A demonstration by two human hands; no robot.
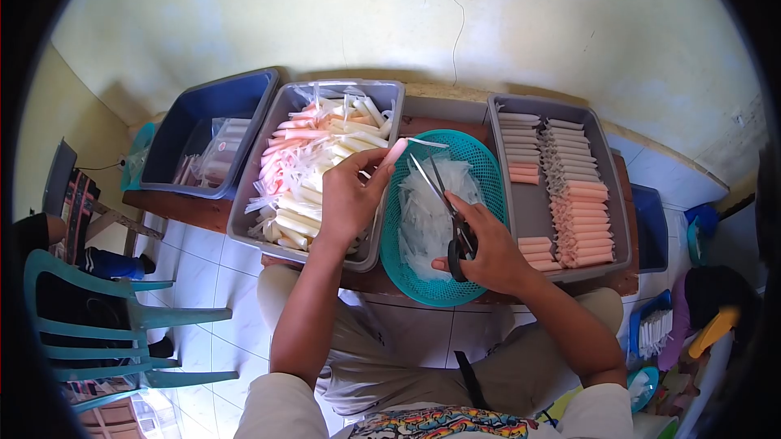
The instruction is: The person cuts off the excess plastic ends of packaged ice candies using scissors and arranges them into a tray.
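My left hand pinches a pink stick-shaped packet with a strip of clear plastic trailing to the right from its tip. In my right hand are black-handled scissors, their blades parted and pointing up toward the packet. Below the blades, a teal woven basket holds a heap of clear plastic scraps. Left of it, a grey tub is piled with pink and cream packets with long plastic ends. The grey tray on the right holds stacked rows of white and pink packets.
A dark blue tub with packets in bags stands at the far left. Another blue bin is beyond the right tray. A green plastic chair stands at lower left, near part of another person. The wall rises behind the wooden bench.
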